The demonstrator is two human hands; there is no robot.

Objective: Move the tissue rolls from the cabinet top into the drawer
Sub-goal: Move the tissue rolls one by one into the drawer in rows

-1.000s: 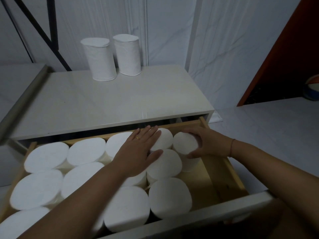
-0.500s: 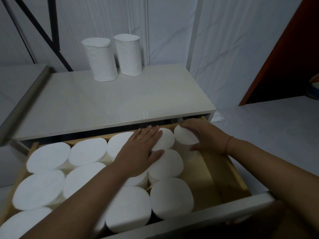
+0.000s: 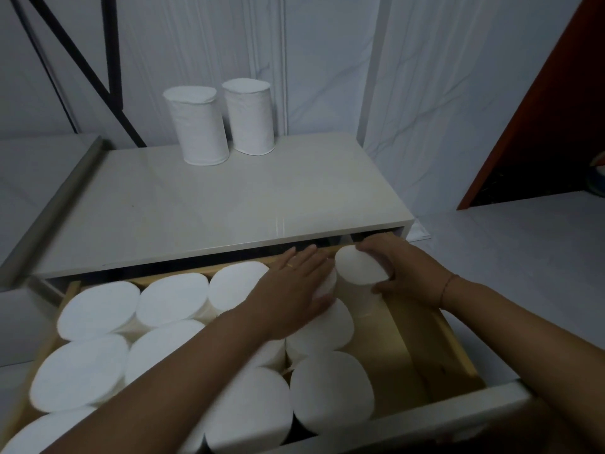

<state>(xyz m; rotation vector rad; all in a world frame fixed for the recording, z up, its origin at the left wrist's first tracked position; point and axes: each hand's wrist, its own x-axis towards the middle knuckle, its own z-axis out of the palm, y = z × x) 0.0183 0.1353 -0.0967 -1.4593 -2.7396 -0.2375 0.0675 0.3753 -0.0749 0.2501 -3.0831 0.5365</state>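
Quick count from us: 2 tissue rolls [image 3: 196, 126] up on the cabinet top [image 3: 262, 198], plus 12 more we can make out in the drawer [image 3: 425, 339]. That's 5 in the back row, 4 in the mid row, 3 at the front. An arm covers part of the front row tho, so could be more, can't tell tbh. So 14 rolls min. 1 drawer, 1 cabinet top. 2 hands: left hand [image 3: 294, 296] and right hand [image 3: 409, 273]. Also 1 ring [image 3: 290, 265] and 1 thin wrist cord [image 3: 447, 288].

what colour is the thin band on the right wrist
Reddish; a thin string round the wrist of the right hand, seen in the head view.
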